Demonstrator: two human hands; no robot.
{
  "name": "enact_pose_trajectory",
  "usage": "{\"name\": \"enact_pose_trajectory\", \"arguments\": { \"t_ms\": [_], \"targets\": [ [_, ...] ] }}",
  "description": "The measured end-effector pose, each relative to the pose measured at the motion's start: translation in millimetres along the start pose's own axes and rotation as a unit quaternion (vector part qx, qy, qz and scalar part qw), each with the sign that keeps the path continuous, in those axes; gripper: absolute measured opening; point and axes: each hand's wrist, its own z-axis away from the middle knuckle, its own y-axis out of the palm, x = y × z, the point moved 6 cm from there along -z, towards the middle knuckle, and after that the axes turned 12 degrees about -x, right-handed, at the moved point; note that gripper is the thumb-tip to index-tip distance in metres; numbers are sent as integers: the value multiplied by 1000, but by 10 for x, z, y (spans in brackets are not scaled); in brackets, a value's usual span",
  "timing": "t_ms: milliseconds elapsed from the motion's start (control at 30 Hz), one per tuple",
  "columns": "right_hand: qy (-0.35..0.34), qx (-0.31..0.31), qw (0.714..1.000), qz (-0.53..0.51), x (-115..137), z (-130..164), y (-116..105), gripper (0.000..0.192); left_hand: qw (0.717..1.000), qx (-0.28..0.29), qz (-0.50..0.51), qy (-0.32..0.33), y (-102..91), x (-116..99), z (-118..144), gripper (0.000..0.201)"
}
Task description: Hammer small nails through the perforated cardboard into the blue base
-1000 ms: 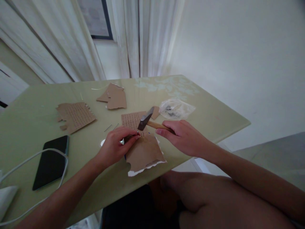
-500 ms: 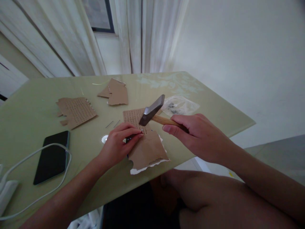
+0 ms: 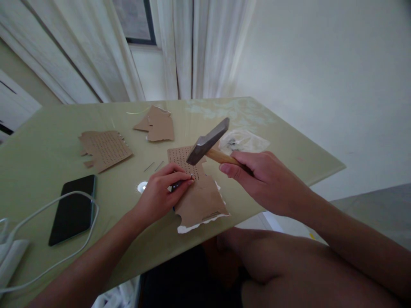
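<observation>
My right hand (image 3: pixel 266 182) grips the wooden handle of a hammer (image 3: pixel 208 140), whose metal head is raised above a brown cardboard piece (image 3: pixel 199 196) punched with rows of small holes. My left hand (image 3: pixel 160 192) rests on that cardboard and pinches a small dark thing, probably a nail, upright at its fingertips just below the hammer head. The cardboard lies near the front edge of a pale green table (image 3: pixel 48 162).
Two more torn cardboard pieces (image 3: pixel 104 147) (image 3: pixel 157 124) lie further back. A clear plastic bag (image 3: pixel 245 141) with small metal parts sits right of the hammer. A black phone (image 3: pixel 73 209) with a white cable (image 3: pixel 48 205) lies at left. Loose nails (image 3: pixel 153 166) lie mid-table.
My right hand has lifted the hammer head up and away from the cardboard. My left hand has stayed in place, pinching at the same spot.
</observation>
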Motion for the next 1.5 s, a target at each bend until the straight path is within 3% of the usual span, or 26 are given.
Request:
{"name": "enact_pose_trajectory", "arguments": {
  "t_ms": [133, 300, 500, 633, 833, 1000, 1200, 1367, 1500],
  "targets": [
    [-3, 56, 997, 49, 5, 11, 92, 48, 1000, 6, -7, -2, 5, 1, -3, 12],
    [3, 4, 1000, 24, 25, -12, 31, 50, 1000, 7, -1, -5, 10, 16, 0, 12],
    [-14, 74, 995, 58, 27, 8, 203, 49, 1000, 14, -9, -24, -4, 16, 20, 11],
    [-4, 38, 999, 35, 14, -7, 170, 50, 999, 11, -19, -29, -22, 12, 42, 29],
    [-13, 100, 992, 81, -57, 5, 330, 48, 999, 8, -31, -41, -30, 21, 40, 37],
    [-12, 44, 997, 67, -55, -21, 260, 51, 998, 14, -39, -51, -21, 44, 40, 43],
    [-23, 107, 990, 86, -86, 17, 407, 47, 998, 18, -32, -44, -17, 40, 50, 39],
    [-7, 46, 998, 38, -110, 7, 262, 49, 998, 9, -40, -41, -24, 29, 55, 41],
    [-6, 54, 998, 21, -136, 9, 271, 49, 998, 9, -40, -44, -23, 34, 54, 42]
  ]
}}
